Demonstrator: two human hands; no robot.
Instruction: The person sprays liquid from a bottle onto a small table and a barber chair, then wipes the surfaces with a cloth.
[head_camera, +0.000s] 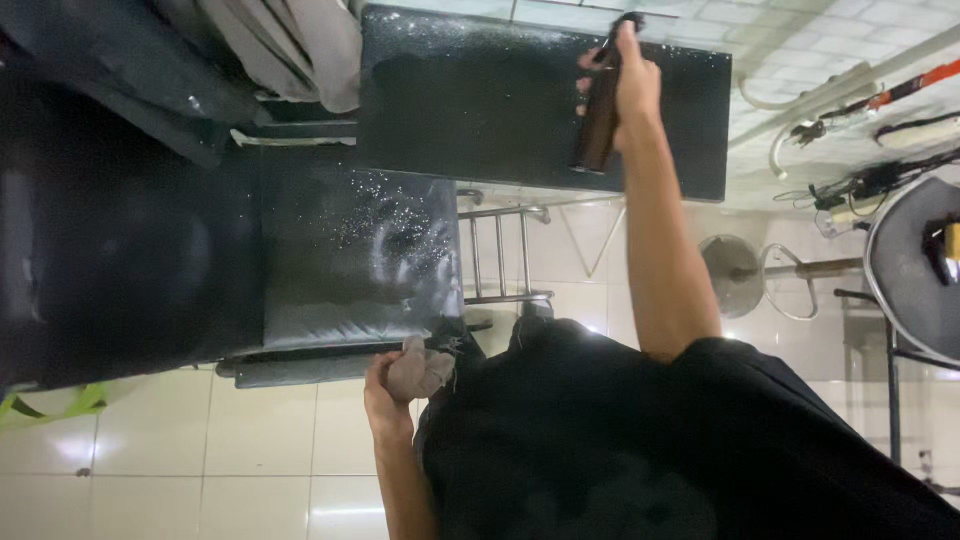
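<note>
My right hand (632, 85) is stretched forward and grips a brown spray bottle (600, 125), held over a black padded panel (470, 100) speckled with fine droplets. My left hand (385, 395) stays close to my body, closed around a crumpled grey-brown cloth (422, 368), at the near edge of a black padded chair seat (350, 240). That seat is also wet with white droplets. My black shirt fills the lower right.
Chrome footrest bars (500, 255) join the seat and the panel. Grey fabric (290, 45) hangs over the chair at top left. A round chrome-rimmed stool (915, 270) stands at right, with cables and tools (860, 185) on the white tiled floor (250, 450) beyond it.
</note>
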